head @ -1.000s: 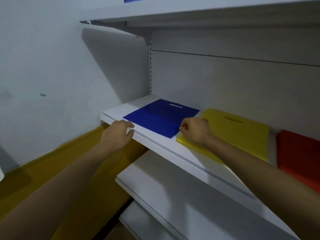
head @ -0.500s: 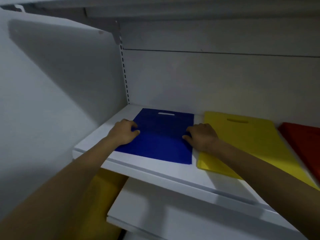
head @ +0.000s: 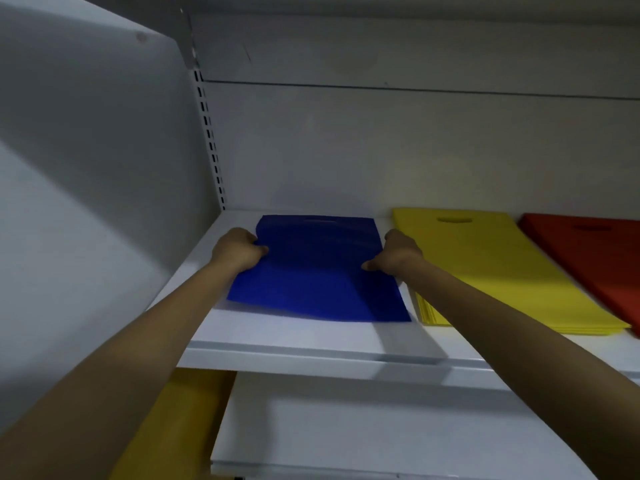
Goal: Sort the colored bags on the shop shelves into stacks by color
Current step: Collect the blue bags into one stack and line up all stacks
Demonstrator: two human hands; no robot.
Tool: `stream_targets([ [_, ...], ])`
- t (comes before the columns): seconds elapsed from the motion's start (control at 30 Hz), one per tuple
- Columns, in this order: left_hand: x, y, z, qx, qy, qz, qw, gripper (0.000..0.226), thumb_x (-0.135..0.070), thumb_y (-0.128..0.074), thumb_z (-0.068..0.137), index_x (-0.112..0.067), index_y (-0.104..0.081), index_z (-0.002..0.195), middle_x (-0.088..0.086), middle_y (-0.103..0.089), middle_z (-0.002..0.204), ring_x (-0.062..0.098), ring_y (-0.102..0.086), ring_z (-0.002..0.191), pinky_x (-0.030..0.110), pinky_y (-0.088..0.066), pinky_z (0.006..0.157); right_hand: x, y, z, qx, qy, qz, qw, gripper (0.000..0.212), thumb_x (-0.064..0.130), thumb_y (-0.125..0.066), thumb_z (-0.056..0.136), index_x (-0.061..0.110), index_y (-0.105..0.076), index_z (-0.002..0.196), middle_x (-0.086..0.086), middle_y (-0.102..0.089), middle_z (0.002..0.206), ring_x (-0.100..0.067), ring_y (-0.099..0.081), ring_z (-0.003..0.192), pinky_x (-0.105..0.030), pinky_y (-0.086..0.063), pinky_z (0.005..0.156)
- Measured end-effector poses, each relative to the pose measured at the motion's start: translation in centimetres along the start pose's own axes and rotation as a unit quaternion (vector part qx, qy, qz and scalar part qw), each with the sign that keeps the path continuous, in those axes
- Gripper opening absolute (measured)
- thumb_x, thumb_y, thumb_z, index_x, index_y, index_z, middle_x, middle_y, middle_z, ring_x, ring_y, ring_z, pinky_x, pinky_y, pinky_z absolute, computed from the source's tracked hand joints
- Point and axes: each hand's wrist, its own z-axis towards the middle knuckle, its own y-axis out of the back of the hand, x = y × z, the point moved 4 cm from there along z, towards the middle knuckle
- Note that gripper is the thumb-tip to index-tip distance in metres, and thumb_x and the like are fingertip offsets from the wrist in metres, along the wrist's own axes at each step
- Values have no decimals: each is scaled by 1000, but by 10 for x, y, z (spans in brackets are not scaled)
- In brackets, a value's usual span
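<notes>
A flat blue bag (head: 318, 271) lies on the white shelf (head: 311, 344) at its left end, handle slot toward the back wall. My left hand (head: 239, 251) grips its left edge and my right hand (head: 394, 252) grips its right edge, thumbs on top. The bag's near part looks slightly lifted and blurred. To its right sits a stack of yellow bags (head: 491, 271), and further right a stack of red bags (head: 595, 258), cut off by the frame edge.
A white side panel (head: 104, 202) closes the shelf on the left, with a slotted upright (head: 211, 143) at the back corner. A lower white shelf (head: 363, 427) juts out below. Yellow floor (head: 173, 427) shows at the bottom left.
The view has swung to face the shelf squarely and closer. Both hands moved from the bag's near corners to its side edges and closed on it; the bag now lies straight.
</notes>
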Motion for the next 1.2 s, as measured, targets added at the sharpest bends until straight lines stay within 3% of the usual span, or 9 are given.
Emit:
stream_targets([
  [0.1,0,1,-2,-33,-40,-28,998,35,-28,-59,91,-12,-53,121,5,-56,119,22,-53,100,28,-40,79,-1,0,-3,-8,-19,48,999,46,24,-79,77,10,-47,106,-8,-53,103,-24,-54,90,-31,-49,71],
  [0.3,-32,10,-8,-99,-108,-126,981,33,-29,-54,95,-11,-53,122,8,-57,122,16,-51,99,27,-40,79,0,30,-8,-158,93,190,964,50,9,-63,88,13,-43,133,-7,-55,116,-21,-54,93,-33,-50,77],
  [0.4,-64,15,-30,-210,-208,-146,944,27,-29,-48,98,-13,-50,120,3,-61,103,15,-55,85,29,-45,72,1,63,-26,-274,205,121,932,39,11,-53,93,16,-48,132,-6,-51,121,-17,-53,91,-27,-45,76],
  [0.47,-84,10,-39,-233,-234,-167,929,26,-28,-46,99,-15,-50,120,1,-61,98,16,-57,81,30,-46,70,-13,79,-36,-319,234,84,914,34,9,-49,95,14,-54,128,-6,-48,125,-12,-50,84,-17,-39,72],
  [0.63,-134,-44,-41,-75,-164,-98,979,37,-29,-53,96,-13,-52,130,9,-58,127,18,-55,95,25,-42,75,-93,113,-43,-298,121,71,944,37,0,-48,92,9,-57,127,-12,-51,132,-26,-55,111,-16,-39,79],
  [0.73,-175,-74,-66,-75,-202,-96,972,32,-28,-52,96,-16,-54,126,8,-60,121,14,-52,86,22,-41,66,-134,144,-66,-325,106,89,935,47,-7,-47,85,5,-53,130,-16,-60,122,-32,-57,110,-34,-47,82],
  [0.83,-221,-104,-100,-99,-268,-115,951,28,-27,-50,97,-17,-55,122,2,-60,109,12,-52,83,20,-37,55,-189,177,-87,-355,45,144,923,45,-4,-51,84,4,-55,128,-15,-65,113,-35,-58,107,-38,-49,82],
  [0.97,-281,-150,-153,-112,-335,-166,921,23,-23,-52,96,-12,-58,116,-1,-59,99,15,-54,81,23,-40,66,-274,215,-116,-358,-13,261,897,14,10,-57,91,9,-70,97,-8,-68,96,-28,-62,92,-34,-51,79],
  [1.2,-375,-249,-246,-60,-374,-196,905,25,-24,-53,96,-8,-57,115,-4,-55,102,12,-49,94,26,-39,76,-417,275,-198,-428,-66,269,860,19,32,-53,95,18,-63,88,4,-63,81,-20,-61,81,-36,-51,74],
])
